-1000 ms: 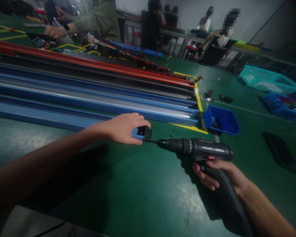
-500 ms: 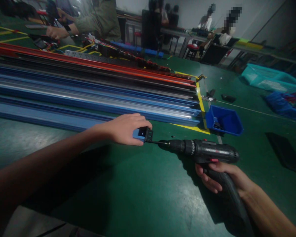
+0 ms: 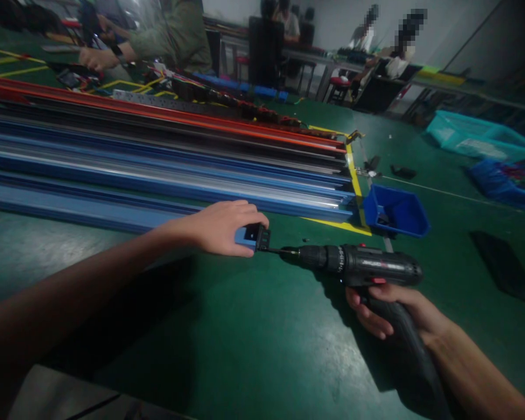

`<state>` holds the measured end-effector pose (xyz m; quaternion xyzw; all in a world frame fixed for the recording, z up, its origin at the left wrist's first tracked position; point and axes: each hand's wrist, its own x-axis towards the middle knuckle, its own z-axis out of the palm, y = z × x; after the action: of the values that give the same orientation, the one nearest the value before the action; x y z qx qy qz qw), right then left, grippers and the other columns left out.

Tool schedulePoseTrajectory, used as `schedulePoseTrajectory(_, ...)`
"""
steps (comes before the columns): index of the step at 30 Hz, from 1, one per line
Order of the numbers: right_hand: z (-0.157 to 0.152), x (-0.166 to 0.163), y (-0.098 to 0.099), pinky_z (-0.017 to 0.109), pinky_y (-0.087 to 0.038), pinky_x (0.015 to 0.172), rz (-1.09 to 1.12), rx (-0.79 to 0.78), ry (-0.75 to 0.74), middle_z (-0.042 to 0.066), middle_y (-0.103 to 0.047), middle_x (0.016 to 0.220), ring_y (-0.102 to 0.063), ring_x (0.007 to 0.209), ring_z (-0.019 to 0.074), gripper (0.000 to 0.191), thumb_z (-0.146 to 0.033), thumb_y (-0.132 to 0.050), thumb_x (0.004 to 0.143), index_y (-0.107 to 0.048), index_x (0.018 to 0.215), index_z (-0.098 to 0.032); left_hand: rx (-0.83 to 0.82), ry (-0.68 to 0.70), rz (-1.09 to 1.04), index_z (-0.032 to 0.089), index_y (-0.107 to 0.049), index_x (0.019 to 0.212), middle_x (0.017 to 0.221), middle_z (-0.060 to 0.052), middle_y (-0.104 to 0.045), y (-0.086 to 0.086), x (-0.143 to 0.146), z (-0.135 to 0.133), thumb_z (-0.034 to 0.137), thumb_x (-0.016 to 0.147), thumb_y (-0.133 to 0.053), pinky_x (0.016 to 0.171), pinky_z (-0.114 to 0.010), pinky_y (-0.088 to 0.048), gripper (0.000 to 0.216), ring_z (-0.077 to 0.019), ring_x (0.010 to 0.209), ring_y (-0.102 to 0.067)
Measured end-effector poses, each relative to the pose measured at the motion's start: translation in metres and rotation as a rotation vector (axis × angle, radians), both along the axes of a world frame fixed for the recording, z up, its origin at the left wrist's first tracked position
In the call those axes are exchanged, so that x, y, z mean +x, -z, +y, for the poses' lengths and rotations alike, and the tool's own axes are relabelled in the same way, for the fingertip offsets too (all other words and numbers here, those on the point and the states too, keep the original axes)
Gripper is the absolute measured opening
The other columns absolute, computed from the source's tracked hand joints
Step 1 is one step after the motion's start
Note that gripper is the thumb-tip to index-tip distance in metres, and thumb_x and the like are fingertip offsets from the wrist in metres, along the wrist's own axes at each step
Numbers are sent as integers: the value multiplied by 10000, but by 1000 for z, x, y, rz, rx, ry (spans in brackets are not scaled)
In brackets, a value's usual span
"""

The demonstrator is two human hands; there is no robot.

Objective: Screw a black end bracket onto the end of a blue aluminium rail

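Observation:
My left hand [image 3: 225,227] is closed around the end of a long blue metal profile [image 3: 114,209] that lies along the table. A black end cap [image 3: 263,238] sits on the profile's end, just past my thumb and fingertips. My right hand [image 3: 402,309] grips the handle of a black cordless drill [image 3: 367,265], which lies level and points left. The drill's thin bit reaches the lower part of the end cap; whether a screw is there is too small to tell.
More blue, black and red profiles [image 3: 179,114] lie side by side behind. A blue bin [image 3: 396,213] stands right of their ends. Farther right are a dark flat object [image 3: 503,265], a teal basket [image 3: 476,137] and another blue bin. A co-worker's hand [image 3: 98,58] is at the far left.
The view has shifted very slightly. Both hands, the drill and the profile keep nearly the same positions; a small light now shows on the drill near the trigger.

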<state>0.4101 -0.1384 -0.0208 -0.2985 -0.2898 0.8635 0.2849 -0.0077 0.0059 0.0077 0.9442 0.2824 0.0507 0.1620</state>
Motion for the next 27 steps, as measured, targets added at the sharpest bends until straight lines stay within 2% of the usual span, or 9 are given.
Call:
schedulePoseTrajectory(14,1,-3,-3,196,-559,581,-41,2,0,60,-725,808,-601,544,70,287,-337,-755,1031,-831,1077,-64,-5,-7,-7,279,-642,1388,1327,-70,-692,-4,2,-2,515,931,-787,1043,-397,-447,535,-295,1215,-634)
schedulePoseTrajectory(27,0,-2,-2,203,-585,586,-47,1,13,98,-730,839,-580,530,69,334,-342,-746,1005,-835,1104,-36,12,2,-12,284,-643,1380,1317,-69,-699,-3,1,-2,531,933,-788,1042,-391,-452,531,-290,1202,-636)
